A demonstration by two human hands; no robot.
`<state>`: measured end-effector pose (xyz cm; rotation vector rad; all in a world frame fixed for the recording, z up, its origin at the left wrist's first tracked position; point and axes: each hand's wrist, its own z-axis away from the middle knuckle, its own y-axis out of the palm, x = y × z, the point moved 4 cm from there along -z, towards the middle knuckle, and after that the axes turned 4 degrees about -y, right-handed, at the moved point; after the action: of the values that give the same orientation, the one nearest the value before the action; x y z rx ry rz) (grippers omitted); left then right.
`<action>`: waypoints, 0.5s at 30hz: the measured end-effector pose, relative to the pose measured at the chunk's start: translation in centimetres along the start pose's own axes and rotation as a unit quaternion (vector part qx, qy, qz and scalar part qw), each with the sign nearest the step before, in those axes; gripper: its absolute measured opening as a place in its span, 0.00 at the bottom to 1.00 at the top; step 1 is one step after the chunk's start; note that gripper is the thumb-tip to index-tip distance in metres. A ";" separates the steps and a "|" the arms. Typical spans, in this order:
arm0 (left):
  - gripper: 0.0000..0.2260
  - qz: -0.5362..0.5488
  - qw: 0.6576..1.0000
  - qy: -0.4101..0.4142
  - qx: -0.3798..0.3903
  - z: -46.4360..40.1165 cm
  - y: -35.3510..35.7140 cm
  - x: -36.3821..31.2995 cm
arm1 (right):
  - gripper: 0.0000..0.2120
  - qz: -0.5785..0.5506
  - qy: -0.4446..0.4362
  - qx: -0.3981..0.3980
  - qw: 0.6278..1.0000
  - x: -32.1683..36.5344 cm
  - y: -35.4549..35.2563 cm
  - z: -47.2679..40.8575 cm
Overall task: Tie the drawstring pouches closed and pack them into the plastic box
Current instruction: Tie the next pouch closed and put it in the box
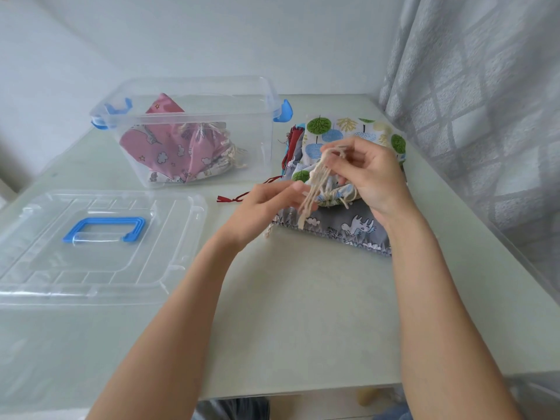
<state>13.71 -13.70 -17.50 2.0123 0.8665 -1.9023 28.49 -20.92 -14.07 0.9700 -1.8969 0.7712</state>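
Right grip: right hand [368, 174] has its fingers curled, pinching the top of a bunch of cream drawstring cords [315, 184] over the tree-print pouch [330, 131].
Left grip: left hand [266, 204] has fingers loosely bent, its fingertips touching the lower part of the same cords; whether it truly pinches them cannot be told.
Pouch in work: tree-print pouch has its gathered mouth just under the right hand, and it lies on top of the other loose pouches.
Pouch beneath: grey dinosaur-print pouch [342, 228] lies flat under the tree-print pouch, nearer the person.
Other pouches: a red one [292, 140] shows at the left edge of the tree-print pouch, its red cord [239, 197] trailing out toward the left hand.
Box: clear plastic box [188, 86] with blue clips stands open, left of the tree-print pouch and beyond the left hand.
Box contents: pink cloud-print pouches [172, 147] with cream cords lie bunched inside.
Lid: clear lid [100, 283] with blue handle [104, 230] lies flat on the table [303, 313], nearer than the box.
Right side: grey checked curtain [485, 101] hangs just beyond the tree-print pouch.
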 end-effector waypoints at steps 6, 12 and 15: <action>0.12 -0.067 0.995 -0.016 0.078 0.1 0.8 0.2 | 0.01 -0.004 0.052 -0.020 0.998 -0.8 -0.3 0.0; 0.11 -0.150 0.985 0.049 0.064 -0.4 1.0 0.7 | 0.04 -0.077 0.074 -0.014 0.994 -0.7 -0.3 0.1; 0.05 -0.140 0.989 0.045 0.018 -0.6 0.6 0.9 | 0.04 -0.082 0.075 -0.011 0.994 -0.6 -0.5 0.1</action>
<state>14.53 -13.56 -18.45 2.1059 1.2038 -1.9914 29.04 -21.07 -14.58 1.0113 -1.6704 0.7045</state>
